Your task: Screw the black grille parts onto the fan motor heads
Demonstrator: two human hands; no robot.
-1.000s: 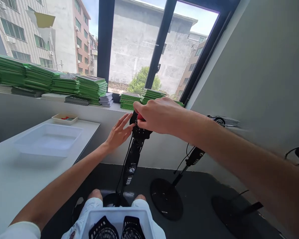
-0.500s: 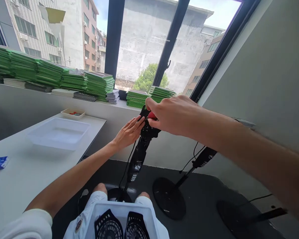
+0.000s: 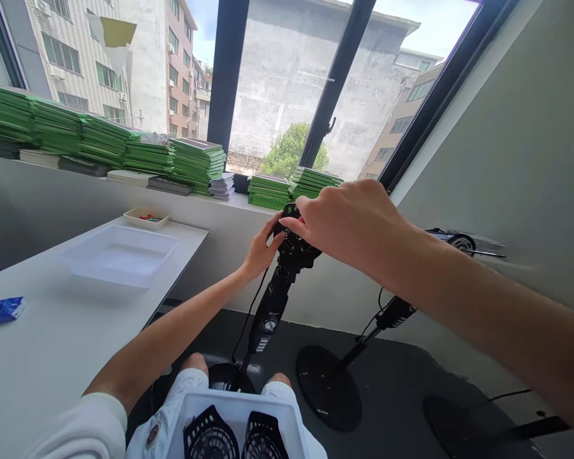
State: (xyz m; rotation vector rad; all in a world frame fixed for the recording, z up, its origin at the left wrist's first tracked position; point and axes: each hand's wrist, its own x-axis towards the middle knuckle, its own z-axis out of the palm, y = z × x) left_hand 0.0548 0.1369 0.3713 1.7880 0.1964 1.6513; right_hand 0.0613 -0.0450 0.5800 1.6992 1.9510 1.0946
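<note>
A black fan stand [image 3: 272, 309] rises from a round base between my knees, and its black head [image 3: 295, 247] sits at the top. My left hand [image 3: 262, 247] grips the left side of that head. My right hand [image 3: 347, 223] reaches over the top of it, fingertips pinching a small red part [image 3: 298, 220] against the head. Most of the red part is hidden by my fingers.
A white bin [image 3: 234, 421] on my lap holds black fan grilles [image 3: 210, 437]. Two more black stand bases [image 3: 328, 386] lie on the dark floor at right. A white table [image 3: 43, 344] at left carries a white tray [image 3: 119, 255]. Green stacks [image 3: 191, 162] line the sill.
My left hand went from open fingers beside the stand's head to a grip on it. My right hand stayed on top with the red part. The view shifted slightly.
</note>
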